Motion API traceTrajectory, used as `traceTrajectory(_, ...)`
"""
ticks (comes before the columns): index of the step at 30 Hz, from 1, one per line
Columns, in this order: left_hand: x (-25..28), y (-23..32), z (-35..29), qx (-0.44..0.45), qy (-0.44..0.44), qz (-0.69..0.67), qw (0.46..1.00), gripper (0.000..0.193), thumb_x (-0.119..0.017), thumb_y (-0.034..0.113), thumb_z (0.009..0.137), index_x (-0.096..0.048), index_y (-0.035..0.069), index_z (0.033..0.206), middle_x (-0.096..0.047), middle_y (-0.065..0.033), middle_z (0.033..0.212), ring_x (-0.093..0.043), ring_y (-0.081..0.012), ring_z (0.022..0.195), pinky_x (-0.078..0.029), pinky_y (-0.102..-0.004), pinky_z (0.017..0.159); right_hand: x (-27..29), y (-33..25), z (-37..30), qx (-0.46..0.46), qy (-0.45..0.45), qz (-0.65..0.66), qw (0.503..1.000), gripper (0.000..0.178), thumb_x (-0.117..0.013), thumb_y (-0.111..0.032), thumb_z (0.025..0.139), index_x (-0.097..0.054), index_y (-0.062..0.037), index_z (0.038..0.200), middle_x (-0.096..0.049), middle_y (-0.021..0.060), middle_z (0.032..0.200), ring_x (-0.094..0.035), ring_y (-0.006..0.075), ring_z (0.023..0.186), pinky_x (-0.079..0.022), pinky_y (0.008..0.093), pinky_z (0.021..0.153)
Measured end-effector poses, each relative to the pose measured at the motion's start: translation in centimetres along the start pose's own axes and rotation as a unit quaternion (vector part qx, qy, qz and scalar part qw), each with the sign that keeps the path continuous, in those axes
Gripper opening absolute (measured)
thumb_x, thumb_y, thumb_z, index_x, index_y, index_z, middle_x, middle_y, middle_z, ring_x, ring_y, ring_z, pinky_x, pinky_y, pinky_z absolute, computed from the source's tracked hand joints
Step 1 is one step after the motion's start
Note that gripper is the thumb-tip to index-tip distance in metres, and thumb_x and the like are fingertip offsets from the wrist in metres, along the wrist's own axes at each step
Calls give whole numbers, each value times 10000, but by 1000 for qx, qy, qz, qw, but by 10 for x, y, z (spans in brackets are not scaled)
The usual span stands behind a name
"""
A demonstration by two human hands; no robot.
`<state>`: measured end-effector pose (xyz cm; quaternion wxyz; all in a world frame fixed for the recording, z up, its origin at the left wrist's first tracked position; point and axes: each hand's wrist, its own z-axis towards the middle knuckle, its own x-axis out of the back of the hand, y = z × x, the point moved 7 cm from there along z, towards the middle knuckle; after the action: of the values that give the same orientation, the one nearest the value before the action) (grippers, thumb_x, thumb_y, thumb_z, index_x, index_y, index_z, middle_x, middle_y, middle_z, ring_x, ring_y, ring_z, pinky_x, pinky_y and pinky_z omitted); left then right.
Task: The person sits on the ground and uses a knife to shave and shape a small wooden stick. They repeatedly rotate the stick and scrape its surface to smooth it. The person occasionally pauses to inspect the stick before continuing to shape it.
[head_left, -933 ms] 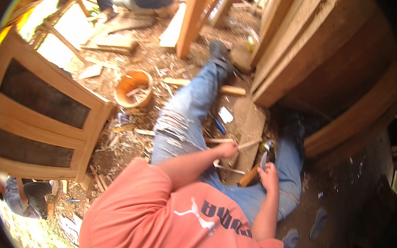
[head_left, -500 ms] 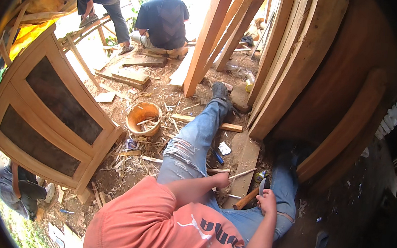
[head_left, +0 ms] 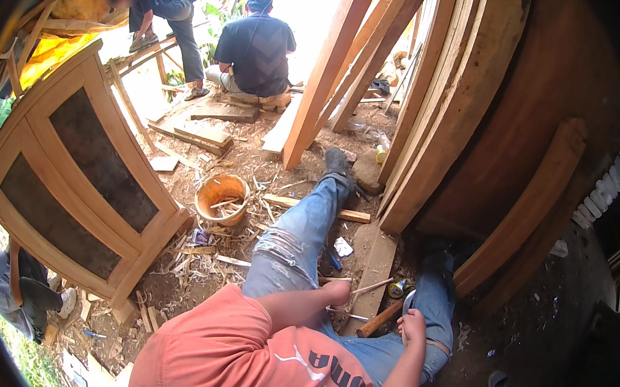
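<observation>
I sit with my legs stretched out, in torn jeans. My left hand (head_left: 336,292) is closed around one end of a thin wooden stick (head_left: 373,286), which points away to the right. In my right hand (head_left: 411,325) is a knife (head_left: 409,301), its pale blade up and its handle mostly hidden by my fingers. The blade stands apart from the stick. Just left of the knife, a thick wooden handle (head_left: 380,319) lies between my thighs; its far end is hidden. A thin white rod (head_left: 348,314) rests near my left hand.
A plank (head_left: 376,259) lies between my legs, beside a round yellow-and-black object (head_left: 396,289). An orange bucket (head_left: 222,200) of wood scraps stands among shavings. Tall beams (head_left: 428,151) lean at right; a panelled wooden door (head_left: 84,178) stands left. Several people are nearby.
The view has shifted slightly. The knife has turned, so its blade looks narrower now. The stick stays in my left hand, with its far tip a little lower.
</observation>
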<state>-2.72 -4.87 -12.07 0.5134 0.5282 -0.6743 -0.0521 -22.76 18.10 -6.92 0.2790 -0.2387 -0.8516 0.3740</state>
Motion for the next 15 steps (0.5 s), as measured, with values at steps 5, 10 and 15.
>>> traceTrajectory(5, 0, -6, -2, -11, -7, -20, 1000, 265, -624, 254, 951, -808, 107, 1072, -780, -185, 1083, -743, -386, 1016, -581, -499, 897, -5, 1, 3, 0, -5, -9, 1000, 382, -495, -8, 938, -522, 36, 1317, -673, 138, 810, -575, 175, 533, -457, 338, 464)
traceTrajectory(10, 6, -8, 4, -13, -14, -33, 999, 262, -638, 212, 919, -805, 112, 1094, -783, -173, 1076, -745, -371, 1014, -581, -488, 891, -9, 1, 19, 20, -2, -8, 1000, 381, -484, -15, 965, -493, 26, 1344, -660, 130, 806, -561, 170, 524, -442, 331, 442)
traceTrajectory(15, 13, -5, 6, -15, 1, -60, 998, 260, -656, 168, 882, -804, 108, 1087, -779, -190, 1076, -747, -377, 1017, -584, -487, 892, -9, 10, 26, 6, 29, -1, 1000, 381, -487, -13, 964, -493, 27, 1343, -657, 124, 814, -559, 169, 524, -441, 334, 435)
